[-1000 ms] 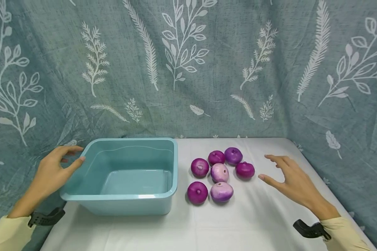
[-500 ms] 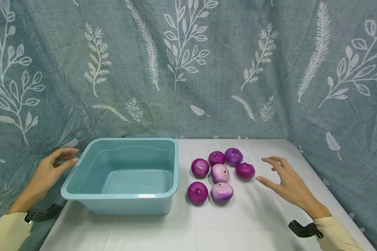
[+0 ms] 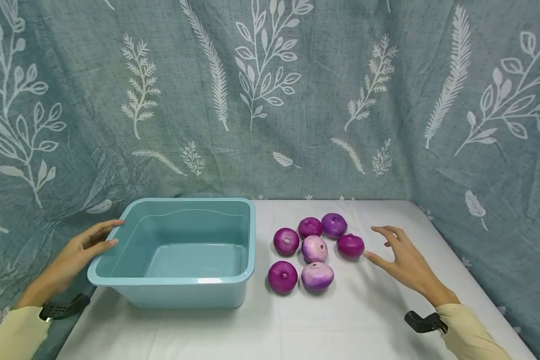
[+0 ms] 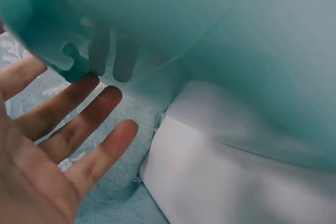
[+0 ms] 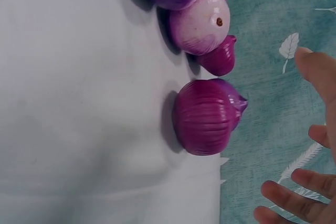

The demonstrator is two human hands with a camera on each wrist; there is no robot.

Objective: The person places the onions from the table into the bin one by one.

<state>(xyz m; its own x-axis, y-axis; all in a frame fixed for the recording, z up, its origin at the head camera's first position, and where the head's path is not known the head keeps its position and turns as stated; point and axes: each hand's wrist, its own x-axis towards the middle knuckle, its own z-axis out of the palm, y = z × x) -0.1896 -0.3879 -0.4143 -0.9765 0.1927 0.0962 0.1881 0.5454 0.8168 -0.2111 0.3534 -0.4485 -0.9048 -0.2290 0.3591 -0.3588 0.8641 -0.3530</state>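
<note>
At the left side of a light teal plastic tub (image 3: 171,295), my left hand (image 3: 78,255) has its thumb and index fingertip over the rim. The left wrist view shows the other fingers (image 4: 84,124) spread beside the tub's outer wall, not curled round it; whether they touch it is unclear. My right hand (image 3: 407,262) is held with thumb and fingers apart, just right of the rightmost red onion (image 3: 350,245), with nothing in it. Several purple onions form a loose cluster right of the tub, among them a paler onion (image 3: 317,276) at the front.
A white cloth (image 3: 270,330) covers the table beneath the tub and onions. Behind and along both sides hangs a grey-green leaf-patterned curtain (image 3: 297,125). Black straps (image 3: 425,321) sit on the wrists.
My right hand has moved left, closer to the rightmost onion. My left hand drew slightly away from the tub, then came back to its rim. Tub and onions stay put.
</note>
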